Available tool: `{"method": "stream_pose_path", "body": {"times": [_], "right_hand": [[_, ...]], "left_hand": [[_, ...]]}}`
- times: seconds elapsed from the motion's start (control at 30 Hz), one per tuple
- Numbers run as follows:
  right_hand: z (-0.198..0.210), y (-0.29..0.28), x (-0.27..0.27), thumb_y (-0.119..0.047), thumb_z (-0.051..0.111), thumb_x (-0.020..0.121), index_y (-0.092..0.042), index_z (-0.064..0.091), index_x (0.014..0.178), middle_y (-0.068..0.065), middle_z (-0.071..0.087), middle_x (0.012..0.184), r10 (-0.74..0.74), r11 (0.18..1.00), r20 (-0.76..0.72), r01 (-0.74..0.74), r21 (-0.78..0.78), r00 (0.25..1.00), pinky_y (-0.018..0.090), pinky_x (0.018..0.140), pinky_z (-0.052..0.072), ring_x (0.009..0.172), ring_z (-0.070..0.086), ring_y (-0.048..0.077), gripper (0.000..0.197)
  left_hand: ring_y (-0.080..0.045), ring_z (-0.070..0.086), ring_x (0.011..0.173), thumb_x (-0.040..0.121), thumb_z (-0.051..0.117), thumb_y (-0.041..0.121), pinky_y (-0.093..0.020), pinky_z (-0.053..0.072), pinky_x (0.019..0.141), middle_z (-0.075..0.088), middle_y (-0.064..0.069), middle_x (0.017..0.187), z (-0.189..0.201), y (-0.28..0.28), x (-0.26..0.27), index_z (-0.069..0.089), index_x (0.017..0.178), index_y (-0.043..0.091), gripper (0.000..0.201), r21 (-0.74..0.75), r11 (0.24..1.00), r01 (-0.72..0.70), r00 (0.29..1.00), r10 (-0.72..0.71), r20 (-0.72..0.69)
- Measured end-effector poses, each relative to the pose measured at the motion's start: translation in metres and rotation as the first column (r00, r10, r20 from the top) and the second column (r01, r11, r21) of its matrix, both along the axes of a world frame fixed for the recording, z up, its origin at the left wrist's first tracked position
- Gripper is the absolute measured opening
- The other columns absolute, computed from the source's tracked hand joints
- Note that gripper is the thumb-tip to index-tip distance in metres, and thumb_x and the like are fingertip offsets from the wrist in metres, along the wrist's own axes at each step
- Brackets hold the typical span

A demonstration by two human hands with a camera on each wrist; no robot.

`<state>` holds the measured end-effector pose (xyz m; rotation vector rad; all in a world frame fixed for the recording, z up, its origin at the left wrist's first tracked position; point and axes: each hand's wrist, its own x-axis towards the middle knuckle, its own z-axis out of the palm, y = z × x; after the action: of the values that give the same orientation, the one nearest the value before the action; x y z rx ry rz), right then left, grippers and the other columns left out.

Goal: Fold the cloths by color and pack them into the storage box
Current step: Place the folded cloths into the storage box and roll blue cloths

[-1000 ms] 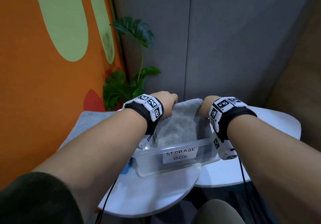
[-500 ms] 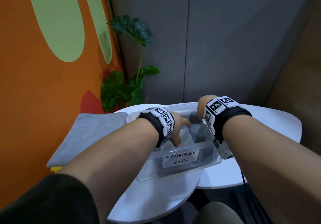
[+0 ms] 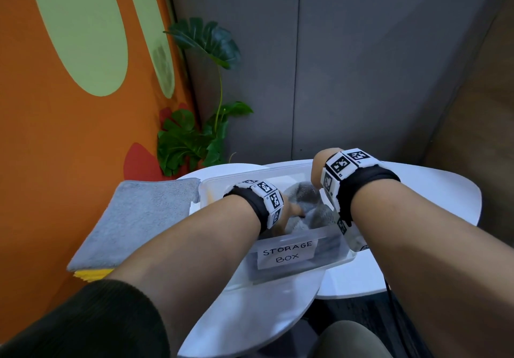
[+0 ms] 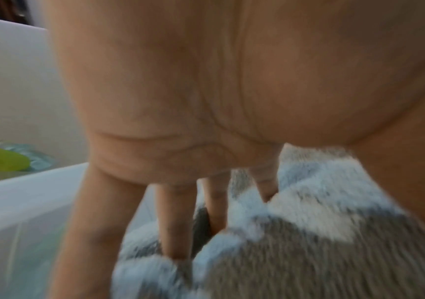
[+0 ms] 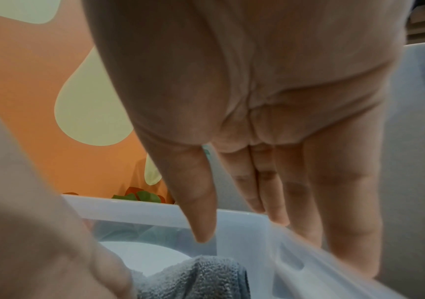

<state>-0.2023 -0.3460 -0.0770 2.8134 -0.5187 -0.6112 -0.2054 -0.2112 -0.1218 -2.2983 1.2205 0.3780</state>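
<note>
- The grey cloth (image 3: 303, 204) has gone from above the storage box (image 3: 328, 263) down inside.
- Left hand (image 4: 206, 101) presses it with straight fingers; right hand (image 5: 257, 101) hangs released at the box's far end.
- Packing step; next, probably the folded grey cloth (image 3: 133, 218) on the table (image 3: 417, 191).

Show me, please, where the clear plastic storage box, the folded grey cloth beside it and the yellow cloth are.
Clear plastic storage box (image 3: 286, 254): head view, its paper label on the near wall.
Folded grey cloth (image 3: 139, 218): head view, middle of its top face.
Yellow cloth (image 3: 93, 273): head view, edge showing under the grey cloth.
</note>
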Motion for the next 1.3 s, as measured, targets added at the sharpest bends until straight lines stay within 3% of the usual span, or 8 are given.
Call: {"method": "stream_pose_path", "body": {"times": [0.23, 0.53, 0.63, 0.73, 0.87, 1.07, 1.2, 1.3], "right_hand": [[0.002, -0.002, -0.001, -0.021, 0.068, 0.069, -0.016, 0.056, 0.053, 0.003, 0.057, 0.059, -0.014, 0.999, 0.052, 0.012, 0.033, 0.999, 0.044, 0.08, 0.055, 0.083, 0.069, 0.029, 0.02], [0.009, 0.004, -0.009, -0.017, 0.066, 0.07, -0.015, 0.053, 0.05, 0.002, 0.053, 0.055, -0.007, 1.0, 0.026, 0.007, 0.029, 1.0, 0.044, 0.081, 0.055, 0.073, 0.065, 0.027, 0.024], [0.01, 0.005, -0.009, -0.019, 0.067, 0.069, -0.016, 0.054, 0.05, 0.001, 0.055, 0.056, 0.005, 1.0, 0.046, -0.007, 0.025, 0.999, 0.043, 0.079, 0.056, 0.08, 0.069, 0.027, 0.023], [0.019, 0.011, -0.019, -0.021, 0.071, 0.07, -0.018, 0.051, 0.049, -0.003, 0.048, 0.049, 0.017, 0.999, 0.08, -0.02, 0.031, 0.997, 0.033, 0.079, 0.052, 0.062, 0.061, 0.021, 0.029], [0.03, 0.029, -0.035, -0.02, 0.07, 0.072, -0.016, 0.053, 0.053, -0.006, 0.044, 0.044, 0.02, 0.999, 0.161, -0.026, 0.035, 0.987, 0.029, 0.071, 0.052, 0.049, 0.047, 0.016, 0.026], [0.045, 0.091, -0.022, -0.034, 0.065, 0.079, -0.019, 0.056, 0.066, -0.003, 0.056, 0.066, 0.062, 0.986, 0.269, -0.101, 0.135, 0.961, 0.029, 0.064, 0.051, 0.059, 0.053, 0.015, 0.022], [0.046, 0.139, -0.015, -0.035, 0.065, 0.081, -0.011, 0.061, 0.081, 0.009, 0.061, 0.083, 0.001, 0.942, 0.279, -0.095, 0.322, 0.96, 0.039, 0.082, 0.051, 0.084, 0.061, 0.029, 0.024], [0.046, 0.166, -0.026, -0.027, 0.054, 0.092, -0.011, 0.052, 0.071, 0.006, 0.056, 0.077, 0.039, 0.892, 0.348, -0.19, 0.41, 0.937, 0.03, 0.068, 0.044, 0.08, 0.057, 0.025, 0.027]], "left_hand": [[-0.017, 0.072, 0.067, 0.059, 0.079, 0.054, -0.031, 0.057, 0.071, 0.073, 0.007, 0.069, 0.024, -0.005, 0.024, 0.067, 0.11, 0.017, 0.064, 0.115, 0.97, -0.216, 0.961, 0.232, -0.153], [-0.016, 0.072, 0.069, 0.049, 0.072, 0.06, -0.036, 0.057, 0.073, 0.073, 0.009, 0.068, 0.007, 0.002, 0.029, 0.067, 0.113, 0.02, 0.076, 0.169, 0.966, -0.193, 0.975, 0.208, -0.074], [-0.017, 0.071, 0.073, 0.056, 0.075, 0.057, -0.036, 0.058, 0.077, 0.074, 0.006, 0.074, 0.017, 0.005, 0.029, 0.066, 0.112, 0.019, 0.068, 0.071, 0.966, -0.25, 0.958, 0.257, -0.125], [-0.019, 0.066, 0.086, 0.072, 0.072, 0.055, -0.032, 0.054, 0.082, 0.071, 0.004, 0.095, 0.029, 0.015, 0.027, 0.063, 0.114, 0.021, 0.055, -0.1, 0.948, -0.303, 0.945, 0.285, -0.163], [-0.015, 0.063, 0.092, 0.084, 0.064, 0.051, -0.022, 0.046, 0.06, 0.061, 0.003, 0.104, 0.059, 0.041, 0.027, 0.053, 0.126, 0.025, 0.051, -0.342, 0.849, -0.403, 0.908, 0.325, -0.265], [-0.014, 0.067, 0.096, 0.09, 0.058, 0.048, -0.021, 0.049, 0.068, 0.057, 0.009, 0.107, 0.093, 0.095, 0.02, 0.049, 0.131, 0.025, 0.048, -0.521, 0.668, -0.531, 0.846, 0.391, -0.361], [-0.013, 0.066, 0.092, 0.09, 0.059, 0.047, -0.038, 0.059, 0.074, 0.061, 0.004, 0.109, 0.098, 0.141, 0.013, 0.05, 0.13, 0.027, 0.046, -0.585, 0.547, -0.599, 0.797, 0.478, -0.369], [-0.015, 0.065, 0.092, 0.09, 0.058, 0.047, -0.035, 0.057, 0.07, 0.063, 0.001, 0.108, 0.091, 0.176, 0.006, 0.052, 0.127, 0.027, 0.042, -0.649, 0.422, -0.634, 0.749, 0.546, -0.376]]}}
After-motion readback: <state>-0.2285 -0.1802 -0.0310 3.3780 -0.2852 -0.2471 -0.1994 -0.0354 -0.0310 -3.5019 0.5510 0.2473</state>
